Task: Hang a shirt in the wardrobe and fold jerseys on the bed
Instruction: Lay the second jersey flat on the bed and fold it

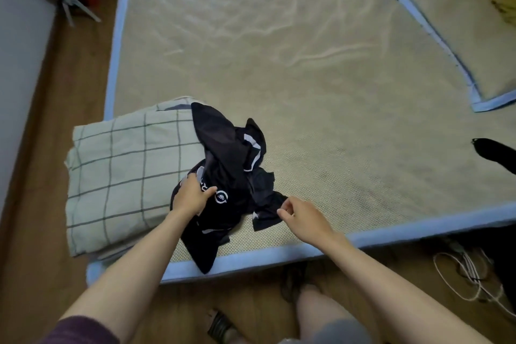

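The left hand (192,195) grips the crumpled black jersey (231,176) beside a round white logo whose lettering is too small to read. At its three o'clock, the right hand (300,216) pinches the jersey's edge with curled fingers. The jersey lies near the bed's (321,78) six o'clock edge, touching the checked quilt (125,176) at nine o'clock.

- Bed (321,98): woven beige mat, light-blue border, covers the whole top.
- Folded checked quilt (125,176) at near left corner, overhanging the edge.
- Crumpled black jersey (231,165) on mat, partly over the quilt.
- Mat-covered pillow (458,45) at far right.
- Black garment (494,153) at right edge, cropped.
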